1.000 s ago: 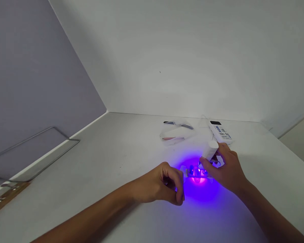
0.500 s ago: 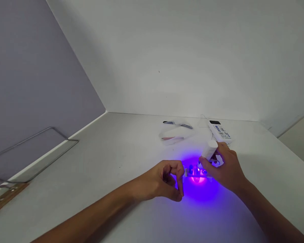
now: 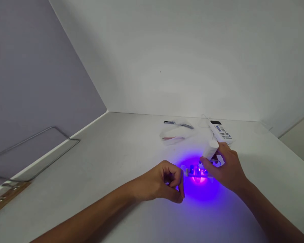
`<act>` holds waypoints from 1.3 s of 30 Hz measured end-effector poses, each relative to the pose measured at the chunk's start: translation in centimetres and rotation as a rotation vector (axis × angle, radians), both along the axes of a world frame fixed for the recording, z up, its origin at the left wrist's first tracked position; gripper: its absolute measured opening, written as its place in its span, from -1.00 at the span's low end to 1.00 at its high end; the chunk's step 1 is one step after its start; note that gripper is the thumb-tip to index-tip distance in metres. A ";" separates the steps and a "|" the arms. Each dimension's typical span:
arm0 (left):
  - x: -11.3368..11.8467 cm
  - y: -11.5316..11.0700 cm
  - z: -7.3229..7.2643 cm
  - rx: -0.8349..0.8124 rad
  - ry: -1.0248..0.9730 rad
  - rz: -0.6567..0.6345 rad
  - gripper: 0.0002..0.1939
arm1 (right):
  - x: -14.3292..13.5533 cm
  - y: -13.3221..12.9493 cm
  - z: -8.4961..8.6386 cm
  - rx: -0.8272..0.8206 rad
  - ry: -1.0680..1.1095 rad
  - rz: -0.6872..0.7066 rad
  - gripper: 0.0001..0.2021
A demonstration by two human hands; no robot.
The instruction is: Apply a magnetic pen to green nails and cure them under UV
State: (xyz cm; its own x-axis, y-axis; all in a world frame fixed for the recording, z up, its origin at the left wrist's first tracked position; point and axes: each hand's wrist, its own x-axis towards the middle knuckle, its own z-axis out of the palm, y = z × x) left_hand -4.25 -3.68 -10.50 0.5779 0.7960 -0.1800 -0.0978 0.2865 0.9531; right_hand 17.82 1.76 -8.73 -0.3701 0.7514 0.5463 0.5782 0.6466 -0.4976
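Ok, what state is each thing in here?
Lamp: lit, violet, held tilted in right hand.
Strip: flat on table, under the glow.
Left hand: curled, fingertips at strip's end.
Remote-like box: lying flat.
Plastic bags: lying flat.

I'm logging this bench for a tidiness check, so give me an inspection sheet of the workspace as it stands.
Surface: white table, purple glow pooled near the hands.
Job's things: white lamp lit, aimed down at a small strip of nail tips.
Clutter: clear packet with slim tools; white labelled device.
Hands: right hand holds the lamp; left hand curled beside the strip, contact unclear.
Cables: thin white lead by the device, faint.
Surroundings: white wall, grey panel, wire frame at left.
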 end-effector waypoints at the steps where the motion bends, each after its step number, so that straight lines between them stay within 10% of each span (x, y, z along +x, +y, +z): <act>1: 0.0 0.0 0.0 -0.002 -0.001 0.003 -0.61 | 0.0 0.0 0.0 0.000 0.002 0.000 -0.84; 39: 0.0 0.7 -0.2 0.028 -0.092 0.125 -0.69 | -0.1 -0.2 0.2 0.018 -0.002 -0.014 -0.83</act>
State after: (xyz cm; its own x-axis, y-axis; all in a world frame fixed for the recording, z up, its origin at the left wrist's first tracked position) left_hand -4.25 -3.01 -10.73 0.4874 0.8666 -0.1074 -0.2186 0.2402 0.9458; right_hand 17.68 1.58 -8.49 -0.3606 0.7470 0.5586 0.5888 0.6468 -0.4848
